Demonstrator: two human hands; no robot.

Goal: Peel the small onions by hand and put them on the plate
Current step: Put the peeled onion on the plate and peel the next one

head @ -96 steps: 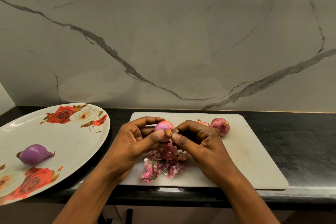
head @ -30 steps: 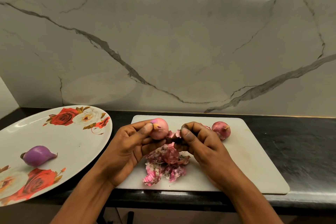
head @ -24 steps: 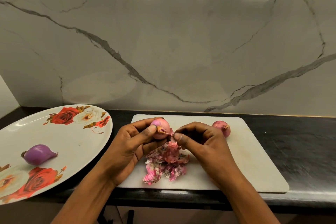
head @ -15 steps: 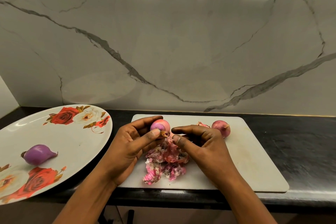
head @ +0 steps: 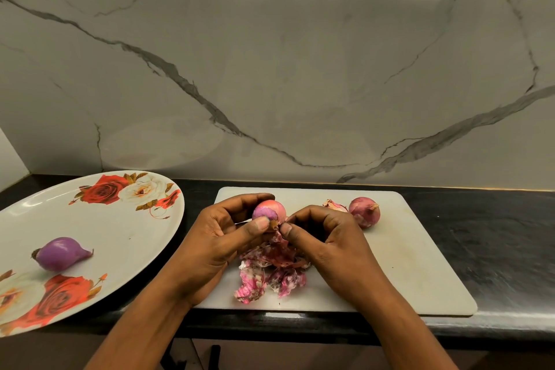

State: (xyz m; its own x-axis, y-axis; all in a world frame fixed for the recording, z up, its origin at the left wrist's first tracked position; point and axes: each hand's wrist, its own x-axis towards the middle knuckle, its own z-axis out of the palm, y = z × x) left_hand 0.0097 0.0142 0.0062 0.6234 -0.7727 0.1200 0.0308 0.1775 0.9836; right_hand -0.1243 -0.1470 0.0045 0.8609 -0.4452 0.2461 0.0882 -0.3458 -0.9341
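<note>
My left hand [head: 222, 237] grips a small pink onion [head: 269, 210] above the white cutting board [head: 414, 252], thumb near its brown root end. My right hand [head: 327, 237] pinches a bit of skin at that end between thumb and forefinger. A pile of torn pink skins [head: 270, 270] lies on the board under my hands. An unpeeled onion [head: 364, 212] sits at the board's back, with a loose skin piece [head: 334, 205] beside it. One peeled purple onion [head: 60, 253] rests on the rose-patterned plate [head: 126, 228] at the left.
The board lies on a black counter [head: 486, 237] whose front edge runs just below it. A marble wall [head: 285, 69] rises behind. The plate overhangs the counter's front at the left.
My right thumb and forefinger have closed back onto the onion's root end after being slightly apart. My left hand has turned the onion a little, showing a purple patch.
</note>
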